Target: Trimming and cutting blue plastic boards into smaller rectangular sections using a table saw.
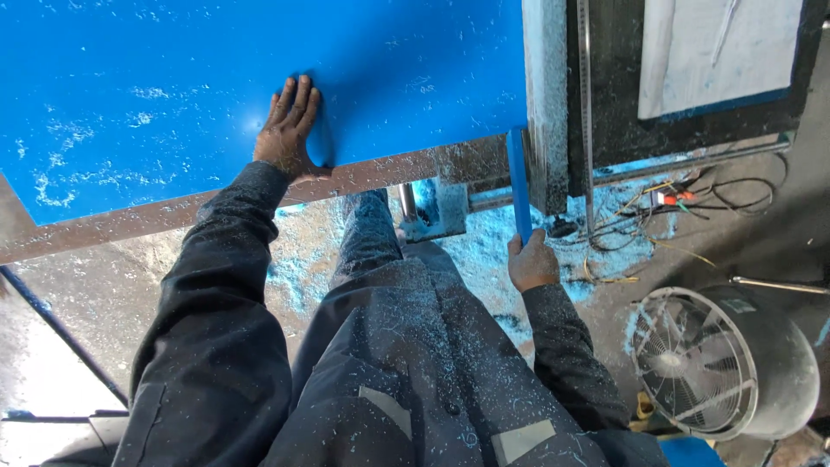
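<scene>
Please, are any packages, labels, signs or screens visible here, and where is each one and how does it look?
No package or screen shows.
White rectangular sheet with a blue lower edge: top right, on a dark panel; perhaps a sign, too blurred to tell.
Small pale label: on the round grey fan housing, lower right.

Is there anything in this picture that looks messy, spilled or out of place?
Yes. Blue shavings lie scattered over the floor below the blue sheet, on the sheet itself, and over the person's dark clothes. Loose wires lie tangled on the floor near the fan.
</scene>
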